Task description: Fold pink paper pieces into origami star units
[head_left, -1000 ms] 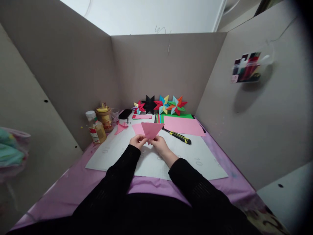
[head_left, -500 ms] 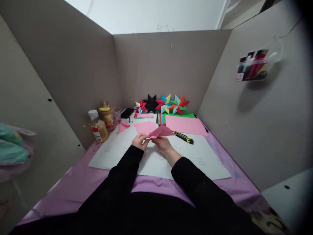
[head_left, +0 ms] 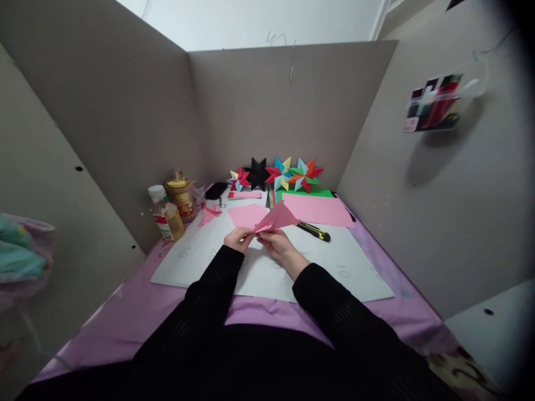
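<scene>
The left hand point(head_left: 237, 239) and the right hand point(head_left: 276, 244) met above the white sheet point(head_left: 334, 267) on the table point(head_left: 125, 317), and both held the folded pink paper point(head_left: 276, 217). Each grip was closed on the paper's lower corner: fingertips and thumb of the left hand pinched it from the left, those of the right hand from the right, the two hands almost touching. The paper stood up from the fingers as a pointed, tilted triangle, its tip leaning away toward the right, clear of the table.

Just behind it a flat pink square point(head_left: 246, 214) lay on the white sheet, and to the right a larger pink sheet point(head_left: 320, 210). A yellow-and-black utility knife point(head_left: 313, 231) lay near the right hand. Farther back a row of paper stars point(head_left: 278, 175) leaned against the cardboard wall point(head_left: 271, 111). At the left stood a glue bottle point(head_left: 165, 214) and a jar point(head_left: 179, 197), with a small pink folded piece point(head_left: 208, 214) beside them.
</scene>
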Tool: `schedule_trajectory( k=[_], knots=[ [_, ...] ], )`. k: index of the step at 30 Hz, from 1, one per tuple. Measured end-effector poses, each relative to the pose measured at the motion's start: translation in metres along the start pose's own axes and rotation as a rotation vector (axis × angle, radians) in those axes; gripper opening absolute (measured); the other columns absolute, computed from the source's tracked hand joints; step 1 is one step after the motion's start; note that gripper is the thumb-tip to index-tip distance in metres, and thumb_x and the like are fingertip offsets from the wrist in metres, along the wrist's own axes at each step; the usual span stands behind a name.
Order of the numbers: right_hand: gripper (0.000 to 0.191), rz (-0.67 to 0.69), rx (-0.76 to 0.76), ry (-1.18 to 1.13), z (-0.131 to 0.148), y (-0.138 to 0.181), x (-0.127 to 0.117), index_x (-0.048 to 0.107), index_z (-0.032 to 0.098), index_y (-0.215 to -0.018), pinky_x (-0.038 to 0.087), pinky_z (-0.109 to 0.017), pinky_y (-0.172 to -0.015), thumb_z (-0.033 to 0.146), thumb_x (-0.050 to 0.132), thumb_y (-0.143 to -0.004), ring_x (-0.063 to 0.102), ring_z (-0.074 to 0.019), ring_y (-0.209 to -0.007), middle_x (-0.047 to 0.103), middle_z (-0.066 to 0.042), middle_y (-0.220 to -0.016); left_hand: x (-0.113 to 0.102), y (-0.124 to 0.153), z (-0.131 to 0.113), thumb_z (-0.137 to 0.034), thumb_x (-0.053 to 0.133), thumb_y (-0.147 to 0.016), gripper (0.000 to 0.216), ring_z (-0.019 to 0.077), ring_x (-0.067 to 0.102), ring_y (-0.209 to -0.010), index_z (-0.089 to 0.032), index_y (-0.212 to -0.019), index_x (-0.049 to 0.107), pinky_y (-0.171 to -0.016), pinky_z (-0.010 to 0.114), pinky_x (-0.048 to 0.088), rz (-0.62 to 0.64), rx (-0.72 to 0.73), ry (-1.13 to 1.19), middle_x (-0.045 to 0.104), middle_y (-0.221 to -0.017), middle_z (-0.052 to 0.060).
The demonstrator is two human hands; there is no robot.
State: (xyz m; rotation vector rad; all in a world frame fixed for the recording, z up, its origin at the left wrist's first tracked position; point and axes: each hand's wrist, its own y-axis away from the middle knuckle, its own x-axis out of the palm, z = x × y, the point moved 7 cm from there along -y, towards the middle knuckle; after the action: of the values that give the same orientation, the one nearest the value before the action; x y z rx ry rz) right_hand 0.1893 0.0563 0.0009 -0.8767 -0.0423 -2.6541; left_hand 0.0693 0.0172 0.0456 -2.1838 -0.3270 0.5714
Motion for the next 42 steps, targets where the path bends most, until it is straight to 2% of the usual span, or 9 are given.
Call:
schedule_trajectory(
  k=[6, 13, 21, 26, 36, 42],
  knots=[
    [0.022, -0.034, -0.047, -0.073, -0.002, -0.003, -0.002, 0.064, 0.015, -0.07, 0.041, -0.023, -0.06, 0.018, 0.077, -0.053, 0.055, -0.0099, -0.063, 0.063, 0.0, -0.068, 0.01, 0.002, 0.004, -0.03, 0.063, -0.071, 0.013, 0.0123, 0.059, -0.061, -0.018, -0.075, 0.067, -0.056, 0.023, 0.048, 0.048, -0.068, 0.05, 0.066, -0.073, 0.005],
    [0.018, -0.006, -0.017, -0.189, -0.002, -0.006, -0.002, 0.064, 0.014, -0.068, 0.044, -0.021, -0.058, 0.015, 0.076, -0.055, 0.054, -0.0085, -0.061, 0.061, 0.001, -0.065, 0.017, 0.006, 0.026, -0.032, 0.063, -0.069, 0.016, 0.0124, 0.059, -0.059, -0.017, -0.072, 0.066, -0.053, 0.021, 0.047, 0.101, -0.324, 0.052, 0.065, -0.069, 0.003],
    [0.021, -0.057, -0.013, -0.194, -0.001, -0.004, -0.002, 0.065, 0.013, -0.073, 0.045, -0.019, -0.054, 0.017, 0.077, -0.056, 0.053, -0.0071, -0.055, 0.061, 0.001, -0.061, 0.014, 0.006, 0.027, -0.035, 0.06, -0.07, 0.019, 0.0122, 0.059, -0.058, -0.016, -0.07, 0.066, -0.047, 0.019, 0.045, 0.066, -0.305, 0.054, 0.064, -0.066, 0.003],
    [0.021, -0.042, -0.057, -0.169, 0.0, -0.005, -0.001, 0.064, 0.014, -0.073, 0.044, -0.019, -0.054, 0.02, 0.077, -0.057, 0.053, -0.007, -0.055, 0.061, 0.001, -0.063, 0.014, 0.004, 0.028, -0.036, 0.06, -0.07, 0.021, 0.0106, 0.056, -0.053, -0.016, -0.065, 0.064, -0.046, 0.02, 0.046, 0.058, -0.297, 0.117, 0.062, -0.062, 0.003],
    [0.023, -0.099, -0.066, -0.09, -0.002, -0.004, -0.003, 0.061, 0.015, -0.067, 0.04, -0.023, -0.051, 0.022, 0.078, -0.053, 0.048, -0.0084, -0.051, 0.057, 0.002, -0.057, 0.013, 0.006, 0.03, -0.039, 0.062, -0.068, 0.025, 0.0127, 0.058, -0.057, -0.015, -0.069, 0.065, -0.045, 0.02, 0.044, 0.072, -0.421, 0.128, 0.065, -0.063, 0.004],
    [0.027, -0.139, -0.075, -0.143, -0.003, -0.007, -0.01, 0.059, 0.016, -0.069, 0.041, -0.022, -0.051, 0.024, 0.078, -0.052, 0.049, -0.0074, -0.051, 0.058, 0.003, -0.059, 0.018, 0.009, 0.034, -0.043, 0.066, -0.062, 0.031, 0.0111, 0.054, -0.05, -0.013, -0.068, 0.065, -0.039, 0.019, 0.043, 0.118, -0.597, 0.258, 0.061, -0.055, 0.001]
  ],
)
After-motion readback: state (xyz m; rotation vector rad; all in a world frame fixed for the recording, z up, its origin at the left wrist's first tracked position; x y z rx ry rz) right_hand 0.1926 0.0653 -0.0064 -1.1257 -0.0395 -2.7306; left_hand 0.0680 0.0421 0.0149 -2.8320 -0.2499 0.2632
